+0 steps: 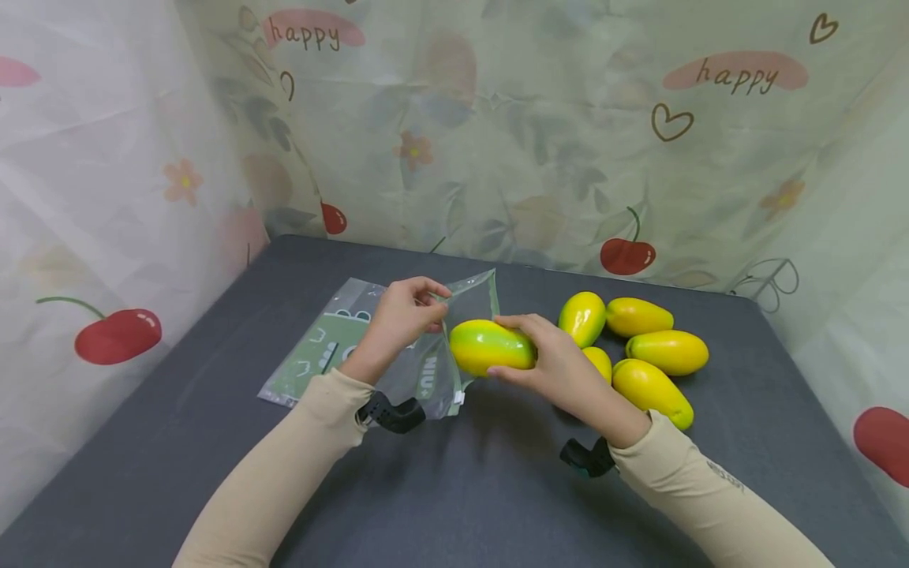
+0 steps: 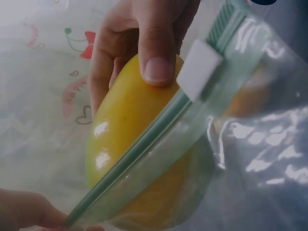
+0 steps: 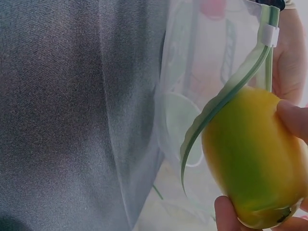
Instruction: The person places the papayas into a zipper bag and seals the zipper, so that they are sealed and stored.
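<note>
A clear and green slider zip bag [image 1: 319, 351] lies on the table with its mouth lifted and spread apart. The left hand [image 1: 401, 319] pinches the rim of that mouth between thumb and fingers. A yellow-green mango [image 1: 486, 347] is gripped by the right hand [image 1: 564, 367], thumb on one side and fingers on the other. In the left wrist view, part of the mango shows through the clear plastic, behind the green zip strip [image 2: 139, 154]. A white slider [image 3: 270, 35] sits at one end of the strip in the right wrist view.
Several more yellow mangoes, among them one at the right [image 1: 667, 352], lie in a group beside the right hand. Underneath is a dark grey table [image 1: 454, 489]. Printed curtains [image 1: 454, 142] hang behind it and along both sides.
</note>
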The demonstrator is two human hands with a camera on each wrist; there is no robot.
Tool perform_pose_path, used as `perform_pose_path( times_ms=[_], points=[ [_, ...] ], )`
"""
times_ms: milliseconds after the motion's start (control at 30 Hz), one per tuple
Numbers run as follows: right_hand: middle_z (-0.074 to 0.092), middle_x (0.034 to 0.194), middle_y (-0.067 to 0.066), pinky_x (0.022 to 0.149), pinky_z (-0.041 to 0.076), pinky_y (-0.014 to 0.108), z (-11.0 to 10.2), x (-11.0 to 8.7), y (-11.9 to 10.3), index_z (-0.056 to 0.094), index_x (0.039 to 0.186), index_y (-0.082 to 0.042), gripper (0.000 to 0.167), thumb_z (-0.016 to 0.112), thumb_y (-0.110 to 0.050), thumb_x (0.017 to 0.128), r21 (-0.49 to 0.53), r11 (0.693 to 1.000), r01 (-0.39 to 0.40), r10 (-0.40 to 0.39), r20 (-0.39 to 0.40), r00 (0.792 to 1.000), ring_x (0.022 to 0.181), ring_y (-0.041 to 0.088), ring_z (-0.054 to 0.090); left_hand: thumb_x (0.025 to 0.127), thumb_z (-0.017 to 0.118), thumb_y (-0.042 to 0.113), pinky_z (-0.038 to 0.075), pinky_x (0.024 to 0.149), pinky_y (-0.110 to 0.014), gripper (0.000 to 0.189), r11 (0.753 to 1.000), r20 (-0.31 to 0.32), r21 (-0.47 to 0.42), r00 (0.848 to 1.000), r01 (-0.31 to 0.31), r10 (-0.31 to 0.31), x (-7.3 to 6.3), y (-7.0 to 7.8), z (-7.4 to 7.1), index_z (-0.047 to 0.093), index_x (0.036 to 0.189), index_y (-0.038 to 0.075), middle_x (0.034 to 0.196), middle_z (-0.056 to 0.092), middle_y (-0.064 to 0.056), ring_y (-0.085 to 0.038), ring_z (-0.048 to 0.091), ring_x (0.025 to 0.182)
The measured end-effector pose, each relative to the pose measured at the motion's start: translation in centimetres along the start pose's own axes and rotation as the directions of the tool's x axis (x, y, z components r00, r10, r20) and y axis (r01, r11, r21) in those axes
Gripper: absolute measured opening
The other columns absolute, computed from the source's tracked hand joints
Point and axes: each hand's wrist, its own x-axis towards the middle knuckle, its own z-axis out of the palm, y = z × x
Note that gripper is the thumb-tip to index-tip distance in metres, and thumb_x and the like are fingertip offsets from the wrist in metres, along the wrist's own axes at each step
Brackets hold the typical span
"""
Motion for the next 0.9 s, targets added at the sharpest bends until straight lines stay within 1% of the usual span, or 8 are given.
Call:
perform_pose_path(
  times_ms=[267, 467, 667, 800, 900],
  points=[
    [0.058, 0.128, 0.006, 0.083, 0.051, 0.035, 0.07, 0.27, 0.06, 0.054, 0.136, -0.014, 0.068, 0.079, -0.036, 0.078, 0.003, 1.000, 0.016, -0.016, 0.000, 1.000, 0.099, 0.020, 0.057, 0.086, 0.062, 0.010, 0.060, 0.077, -0.042, 0.019, 1.000, 0.008, 0.007, 1.000, 0.010, -0.010, -0.08, 0.21, -0.06, 0.068, 0.104, 0.010, 0.084, 0.061, -0.011, -0.025, 0.067, 0.070],
    [0.059, 0.127, 0.006, 0.084, 0.051, 0.035, 0.06, 0.30, 0.05, 0.055, 0.136, -0.014, 0.068, 0.080, -0.035, 0.077, 0.003, 1.000, 0.005, -0.005, 0.005, 1.000, 0.099, 0.020, 0.057, 0.087, 0.061, 0.010, 0.060, 0.077, -0.042, 0.024, 1.000, 0.017, 0.014, 1.000, 0.005, -0.005, -0.16, 0.33, -0.02, 0.068, 0.110, 0.006, 0.085, 0.061, -0.011, -0.026, 0.067, 0.071],
    [0.059, 0.129, 0.006, 0.085, 0.051, 0.036, -0.01, 0.31, -0.03, 0.055, 0.136, -0.014, 0.067, 0.080, -0.034, 0.077, 0.009, 1.000, 0.003, -0.004, 0.007, 1.000, 0.101, 0.020, 0.058, 0.088, 0.062, 0.010, 0.060, 0.077, -0.042, 0.024, 1.000, 0.028, 0.012, 1.000, 0.006, -0.006, -0.15, 0.41, 0.08, 0.068, 0.111, 0.006, 0.086, 0.063, -0.012, -0.028, 0.068, 0.073],
    [0.058, 0.129, 0.006, 0.087, 0.055, 0.036, 0.04, 0.37, -0.05, 0.055, 0.135, -0.012, 0.064, 0.080, -0.027, 0.078, 0.051, 0.999, -0.011, 0.011, 0.016, 1.000, 0.105, 0.021, 0.061, 0.087, 0.061, 0.009, 0.060, 0.076, -0.043, 0.025, 1.000, 0.032, 0.007, 0.999, -0.007, 0.006, -0.11, 0.32, 0.10, 0.068, 0.111, 0.005, 0.086, 0.065, -0.012, -0.030, 0.068, 0.073],
    [0.058, 0.129, 0.009, 0.087, 0.057, 0.038, 0.09, 0.43, -0.15, 0.055, 0.135, -0.010, 0.062, 0.080, -0.021, 0.079, 0.095, 0.995, -0.028, 0.026, 0.028, 0.999, 0.109, 0.024, 0.062, 0.087, 0.060, 0.008, 0.060, 0.075, -0.042, 0.025, 1.000, 0.037, -0.008, 0.999, -0.018, 0.018, -0.07, 0.23, 0.14, 0.068, 0.110, 0.004, 0.085, 0.064, -0.012, -0.030, 0.068, 0.073]
  ],
)
